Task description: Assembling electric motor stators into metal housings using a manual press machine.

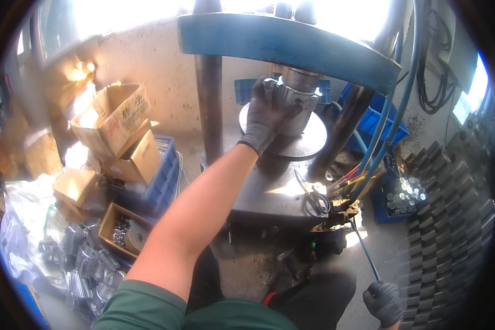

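Observation:
My left hand [265,115], in a dark grey glove, is closed against the side of a silvery metal cylindrical housing [301,121]. The housing stands upright on a round metal plate [314,140], directly beneath the ram [301,80] of a blue press [286,47]. Some fingers reach over the housing's upper rim and partly hide it. At the lower right, my gloved right hand [384,302] is wrapped around the lower end of a thin metal lever [364,247] that runs up to the press table's corner.
Cardboard boxes [111,118] sit stacked on a blue crate [162,179] at left, above loose metal parts [85,258]. Stacked metal cylinders [440,220] fill the right side. Hoses [390,126] and a pair of scissors-like black handles [316,203] lie near the press's right column.

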A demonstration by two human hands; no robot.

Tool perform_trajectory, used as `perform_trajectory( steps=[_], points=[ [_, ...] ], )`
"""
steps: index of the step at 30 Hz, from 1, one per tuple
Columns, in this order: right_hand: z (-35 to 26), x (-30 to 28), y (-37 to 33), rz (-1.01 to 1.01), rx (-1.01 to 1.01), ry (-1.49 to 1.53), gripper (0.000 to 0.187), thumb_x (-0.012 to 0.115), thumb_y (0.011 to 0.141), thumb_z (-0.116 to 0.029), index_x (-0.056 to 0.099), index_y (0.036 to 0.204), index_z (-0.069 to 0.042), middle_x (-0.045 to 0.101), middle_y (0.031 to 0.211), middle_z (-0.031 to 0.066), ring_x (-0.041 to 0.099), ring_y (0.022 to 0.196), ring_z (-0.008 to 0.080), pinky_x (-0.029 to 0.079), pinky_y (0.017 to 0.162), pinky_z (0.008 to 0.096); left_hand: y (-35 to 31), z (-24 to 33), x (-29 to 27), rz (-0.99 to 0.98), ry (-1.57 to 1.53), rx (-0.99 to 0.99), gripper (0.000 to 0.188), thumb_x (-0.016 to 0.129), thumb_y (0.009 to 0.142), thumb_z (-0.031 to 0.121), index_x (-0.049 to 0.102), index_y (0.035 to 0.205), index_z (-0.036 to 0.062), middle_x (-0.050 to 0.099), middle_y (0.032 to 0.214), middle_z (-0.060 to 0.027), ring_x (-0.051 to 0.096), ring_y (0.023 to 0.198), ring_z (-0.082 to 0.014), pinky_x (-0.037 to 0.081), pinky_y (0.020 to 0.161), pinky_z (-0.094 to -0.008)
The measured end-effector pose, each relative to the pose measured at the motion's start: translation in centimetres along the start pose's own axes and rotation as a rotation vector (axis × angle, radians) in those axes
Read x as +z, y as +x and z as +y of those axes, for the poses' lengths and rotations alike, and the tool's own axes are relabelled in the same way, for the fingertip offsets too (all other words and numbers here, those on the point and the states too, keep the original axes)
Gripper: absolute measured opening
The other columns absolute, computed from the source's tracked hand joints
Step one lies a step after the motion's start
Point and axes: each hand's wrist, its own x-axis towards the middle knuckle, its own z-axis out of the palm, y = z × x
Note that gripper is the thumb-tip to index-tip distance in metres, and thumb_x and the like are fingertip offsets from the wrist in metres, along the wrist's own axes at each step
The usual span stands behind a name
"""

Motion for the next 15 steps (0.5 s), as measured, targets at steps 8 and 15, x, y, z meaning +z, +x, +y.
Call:
perform_trajectory(
  steps=[8, 15],
  points=[
    [-0.8, -1.7, 1.3, 0.044, -0.008, -0.003, 0.01, 0.073, 0.08, -0.015, 0.078, 0.084, -0.007, 0.075, 0.083, 0.0152, 0.073, 0.079, 0.038, 0.059, 0.075, 0.0468, 0.4, 0.3, 0.0, 0.008, 0.05, -0.058, 0.099, 0.093, 0.08, 0.021, 0.028, 0.153, 0.0083, 0.054, 0.14, -0.0148, 0.06, 0.128, -0.0245, 0.056, 0.108, -0.0385],
    [0.4, -1.2, 0.6, -0.091, -0.067, -0.006, 0.013, 0.071, 0.08, -0.013, 0.08, 0.089, -0.008, 0.077, 0.086, 0.0155, 0.074, 0.078, 0.0374, 0.06, 0.077, 0.046, 0.7, -0.8, 0.1, -0.022, -0.226, -0.058, 0.105, 0.092, 0.078, 0.018, 0.025, 0.158, 0.0106, 0.049, 0.146, -0.0146, 0.057, 0.131, -0.0249, 0.054, 0.112, -0.0377]
  ],
)
